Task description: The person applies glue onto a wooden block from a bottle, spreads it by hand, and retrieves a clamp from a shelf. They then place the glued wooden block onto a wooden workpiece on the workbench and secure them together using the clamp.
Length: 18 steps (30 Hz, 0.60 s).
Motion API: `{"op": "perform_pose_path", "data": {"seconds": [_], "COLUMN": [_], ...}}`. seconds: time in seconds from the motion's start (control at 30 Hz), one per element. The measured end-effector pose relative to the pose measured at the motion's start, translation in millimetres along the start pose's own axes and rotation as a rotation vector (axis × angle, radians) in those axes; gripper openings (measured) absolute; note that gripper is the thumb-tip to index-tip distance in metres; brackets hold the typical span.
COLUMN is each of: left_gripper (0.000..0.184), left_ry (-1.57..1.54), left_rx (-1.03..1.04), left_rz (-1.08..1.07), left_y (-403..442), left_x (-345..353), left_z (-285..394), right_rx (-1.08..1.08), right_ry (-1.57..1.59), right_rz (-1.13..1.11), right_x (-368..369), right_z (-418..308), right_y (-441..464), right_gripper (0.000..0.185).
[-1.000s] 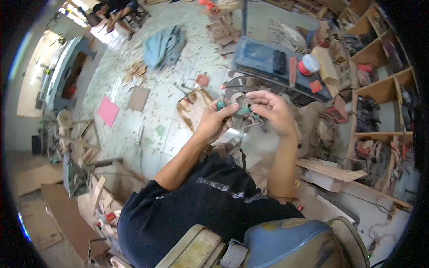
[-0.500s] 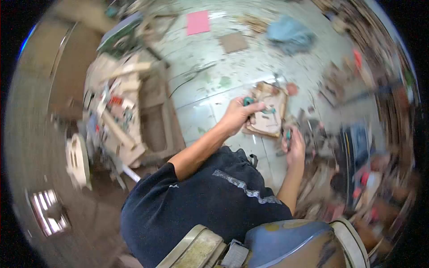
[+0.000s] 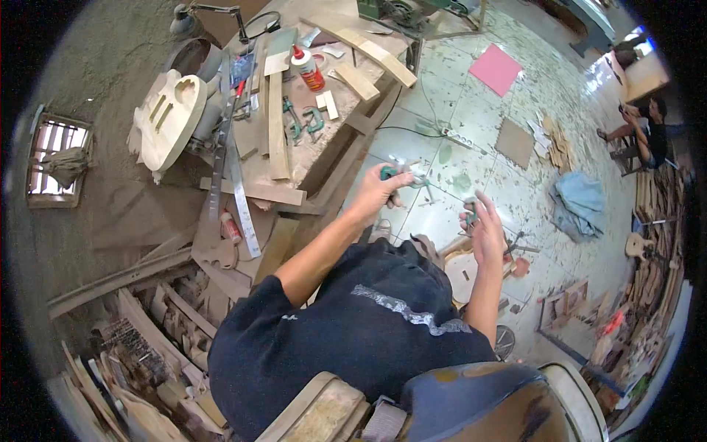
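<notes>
My left hand (image 3: pixel 375 193) is closed around a green C-clamp (image 3: pixel 420 181), whose frame and screw stick out to the right above the tiled floor. In my right hand (image 3: pixel 487 234) is another small green clamp (image 3: pixel 470 212), mostly hidden by the fingers; the index finger points up and away. The two hands are apart. To the left, on the workbench (image 3: pixel 324 173), lie more green C-clamps (image 3: pixel 314 124), beside wooden strips (image 3: pixel 277 125) and a glue bottle (image 3: pixel 308 69) with a red cap.
A pale guitar body (image 3: pixel 171 121) stands at the bench's left side, near a long metal ruler (image 3: pixel 243 206). Below my right arm is a wooden piece (image 3: pixel 462 276) on the floor. A blue cloth (image 3: pixel 579 205) lies farther right. Another person (image 3: pixel 648 132) sits at the far right.
My view and body have turned left, bringing the workbench closer to the middle. The wooden piece on the floor now sits beneath my right arm. Both hands keep hold of their clamps.
</notes>
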<state>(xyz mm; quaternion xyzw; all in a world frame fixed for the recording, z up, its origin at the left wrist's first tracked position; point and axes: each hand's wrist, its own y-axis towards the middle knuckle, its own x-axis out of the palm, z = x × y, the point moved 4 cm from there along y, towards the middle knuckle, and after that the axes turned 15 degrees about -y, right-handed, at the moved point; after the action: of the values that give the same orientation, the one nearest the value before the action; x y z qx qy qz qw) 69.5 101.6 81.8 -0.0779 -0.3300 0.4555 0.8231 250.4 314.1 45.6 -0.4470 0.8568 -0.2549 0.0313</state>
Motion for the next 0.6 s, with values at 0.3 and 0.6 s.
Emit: {"op": "perform_pose_path", "data": {"seconds": [0.3,0.6], "left_gripper": [0.029,0.037], "left_ry": [-0.225,-0.309], "left_rx": [0.083,0.318], "left_rz": [0.451,0.602], "left_y": [36,121], "left_x": [-63,-52], "left_z": [12,60], "right_rx": [0.149,0.041], "right_ry": [0.022,-0.316], "right_rz": [-0.298,-0.412], "right_x": [73,151], "right_z": [-13,-63], "right_y": [160,355], "right_gripper": [0.048,0.050]}}
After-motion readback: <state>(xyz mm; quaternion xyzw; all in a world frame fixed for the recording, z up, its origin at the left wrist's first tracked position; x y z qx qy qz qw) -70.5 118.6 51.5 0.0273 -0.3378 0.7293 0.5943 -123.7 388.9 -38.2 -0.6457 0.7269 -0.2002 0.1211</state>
